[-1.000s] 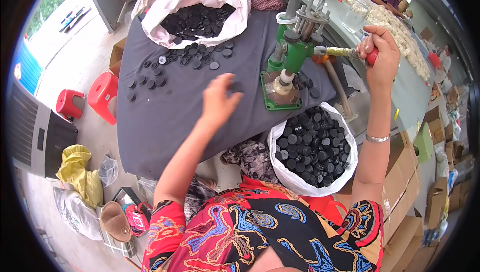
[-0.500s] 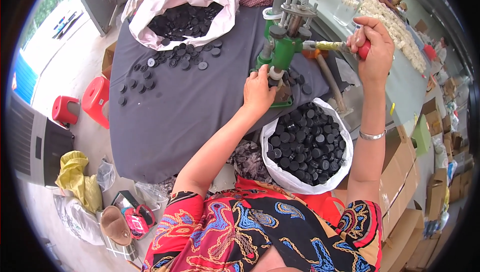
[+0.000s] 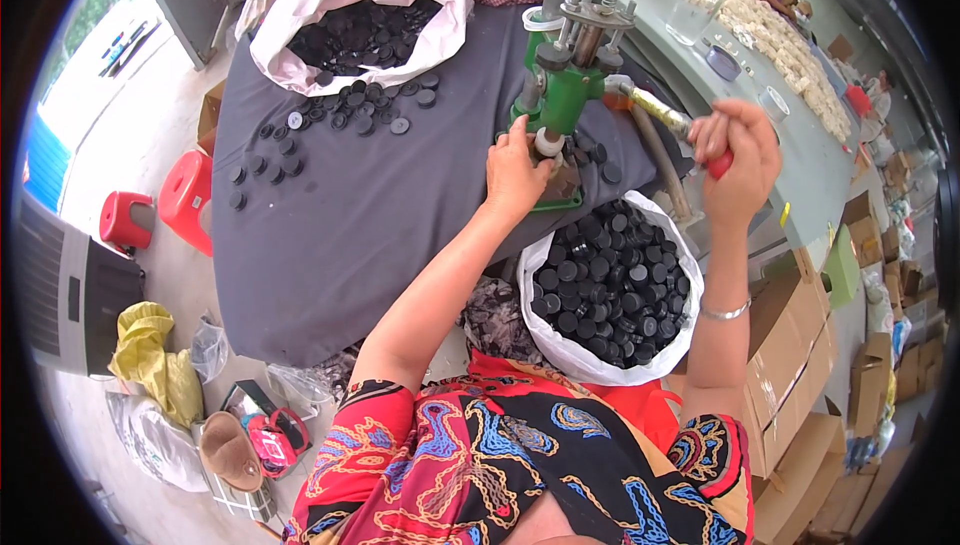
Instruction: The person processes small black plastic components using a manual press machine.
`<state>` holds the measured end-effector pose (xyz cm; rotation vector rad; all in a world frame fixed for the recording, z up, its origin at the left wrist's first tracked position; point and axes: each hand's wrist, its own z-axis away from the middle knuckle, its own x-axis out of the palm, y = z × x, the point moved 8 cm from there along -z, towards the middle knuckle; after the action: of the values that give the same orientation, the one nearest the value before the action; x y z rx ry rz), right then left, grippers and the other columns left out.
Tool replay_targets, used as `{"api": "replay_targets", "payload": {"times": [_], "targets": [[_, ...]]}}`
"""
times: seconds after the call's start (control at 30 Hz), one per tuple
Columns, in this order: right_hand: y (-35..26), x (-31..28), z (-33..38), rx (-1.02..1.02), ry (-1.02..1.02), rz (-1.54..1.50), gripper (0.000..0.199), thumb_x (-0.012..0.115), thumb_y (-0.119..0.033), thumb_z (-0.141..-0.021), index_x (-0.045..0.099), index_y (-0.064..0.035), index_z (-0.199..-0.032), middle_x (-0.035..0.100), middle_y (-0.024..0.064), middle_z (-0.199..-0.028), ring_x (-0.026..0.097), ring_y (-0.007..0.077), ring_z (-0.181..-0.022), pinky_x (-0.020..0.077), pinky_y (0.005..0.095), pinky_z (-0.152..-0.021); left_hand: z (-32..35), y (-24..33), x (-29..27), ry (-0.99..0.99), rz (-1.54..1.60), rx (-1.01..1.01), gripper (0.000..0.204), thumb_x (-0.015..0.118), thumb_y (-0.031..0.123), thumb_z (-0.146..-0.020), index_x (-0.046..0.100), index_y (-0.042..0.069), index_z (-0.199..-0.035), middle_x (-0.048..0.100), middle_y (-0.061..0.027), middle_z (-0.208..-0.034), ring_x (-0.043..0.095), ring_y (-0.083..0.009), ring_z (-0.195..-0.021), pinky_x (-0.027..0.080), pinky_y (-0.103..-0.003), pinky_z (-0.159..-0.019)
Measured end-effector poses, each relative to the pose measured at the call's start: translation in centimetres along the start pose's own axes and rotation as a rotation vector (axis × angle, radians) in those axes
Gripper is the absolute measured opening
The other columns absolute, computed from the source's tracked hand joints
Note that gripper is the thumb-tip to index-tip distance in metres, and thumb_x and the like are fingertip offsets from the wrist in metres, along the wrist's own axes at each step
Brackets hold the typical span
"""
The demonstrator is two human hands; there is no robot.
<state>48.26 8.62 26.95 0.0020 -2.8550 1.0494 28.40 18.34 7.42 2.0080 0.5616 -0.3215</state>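
A green hand press [image 3: 566, 100] stands on the dark cloth-covered table [image 3: 350, 235]. My left hand [image 3: 513, 177] is at its base, thumb and fingers closed round a black cap, mostly hidden, under the white plunger tip [image 3: 547, 143]. My right hand [image 3: 738, 160] is wrapped around the red knob of the press lever [image 3: 655, 108], which slopes down to the right. Close in front of the press, a white sack [image 3: 688, 340] is full of black caps [image 3: 610, 290]. Several loose caps [image 3: 607, 171] lie just right of the press base.
A second white sack [image 3: 285, 60] at the far left spills black caps [image 3: 355, 110] onto the cloth. Right of the press, a grey table [image 3: 790, 185] carries rows of small cream pieces [image 3: 780, 55]. Cardboard boxes [image 3: 790, 370] stand at my right, red stools [image 3: 187, 203] at the left.
My right hand has pulled the lever knob down and toward me, and the lever tilts more steeply. My left hand stays at the press base. The view has shifted slightly.
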Motion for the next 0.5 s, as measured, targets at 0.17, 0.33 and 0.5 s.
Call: {"api": "replay_targets", "payload": {"times": [0.17, 0.33, 0.5], "targets": [[2.8, -0.3, 9.4, -0.284, -0.030, 0.219, 0.018, 0.043, 0.000, -0.091, 0.060, 0.0053, -0.094, 0.050, 0.0049, -0.061, 0.050, 0.0142, -0.058, 0.0496, 0.0352, -0.073, 1.5, -0.2, -3.2, 0.075, -0.034, 0.114, 0.067, 0.073, 0.007, -0.069, 0.046, 0.002, -0.130, 0.066, -0.0132, -0.108, 0.060, -0.0318, -0.099, 0.047, -0.041, -0.086], [3.0, -1.5, 9.4, -0.197, 0.015, 0.175, 0.018, 0.044, 0.001, -0.088, 0.059, 0.0077, -0.094, 0.052, 0.0063, -0.063, 0.051, 0.0145, -0.060, 0.0496, 0.0399, -0.082, 2.6, -3.4, -11.3, 0.213, -0.074, 0.200, 0.049, 0.070, 0.004, -0.071, 0.058, 0.005, -0.118, 0.066, -0.0118, -0.104, 0.062, -0.0281, -0.095, 0.050, -0.038, -0.084], [0.5, -1.3, 4.4, -0.018, -0.013, 0.136, 0.020, 0.042, -0.003, -0.091, 0.058, 0.0071, -0.097, 0.046, 0.0025, -0.061, 0.046, 0.0122, -0.056, 0.0463, 0.0319, -0.071, 4.9, -11.9, -27.8, 0.642, -0.461, 0.006, 0.031, 0.066, 0.002, -0.073, 0.064, 0.005, -0.104, 0.066, -0.0122, -0.100, 0.061, -0.0310, -0.093, 0.049, -0.040, -0.084]]}}
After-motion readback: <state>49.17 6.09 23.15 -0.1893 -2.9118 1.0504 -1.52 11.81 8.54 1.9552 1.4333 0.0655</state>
